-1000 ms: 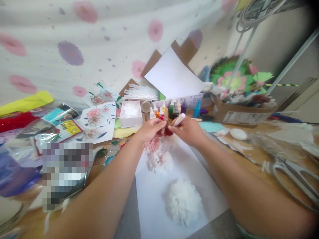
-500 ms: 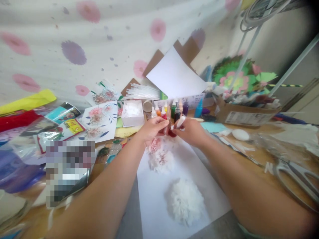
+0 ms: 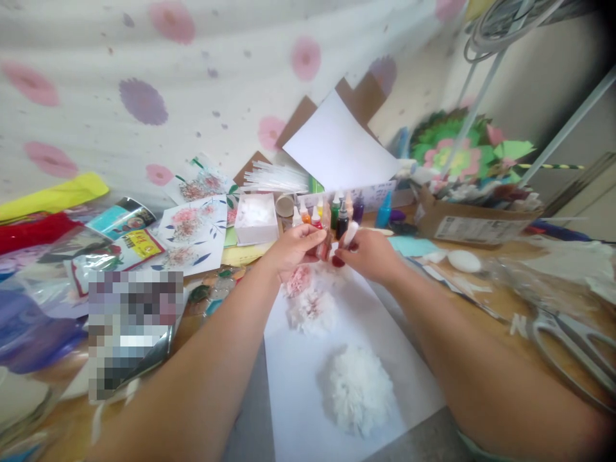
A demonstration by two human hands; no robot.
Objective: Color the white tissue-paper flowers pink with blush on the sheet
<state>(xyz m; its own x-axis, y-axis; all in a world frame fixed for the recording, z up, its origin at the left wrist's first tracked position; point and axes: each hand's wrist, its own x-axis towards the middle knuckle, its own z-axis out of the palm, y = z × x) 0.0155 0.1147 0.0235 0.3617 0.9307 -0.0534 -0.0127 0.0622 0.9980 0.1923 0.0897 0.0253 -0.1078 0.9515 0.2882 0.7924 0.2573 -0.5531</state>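
My left hand and my right hand meet over the far end of a white sheet. Between their fingertips is a small bottle of red dye; the left fingers pinch it, and the right hand also holds a white stick-like object. Just below the hands lies a pink-tinted tissue flower. A plain white tissue flower lies nearer to me on the same sheet. A row of small coloured dye bottles stands just behind the hands.
A white box and flower prints lie left of the bottles. Scissors rest at the right. A cardboard box of paper flowers stands at the back right. Packets and coloured papers crowd the left side.
Both hands have stayed together at the small bottle, shifting only slightly; the white stick in my right hand has tilted more upright. The camera view has shifted a little.
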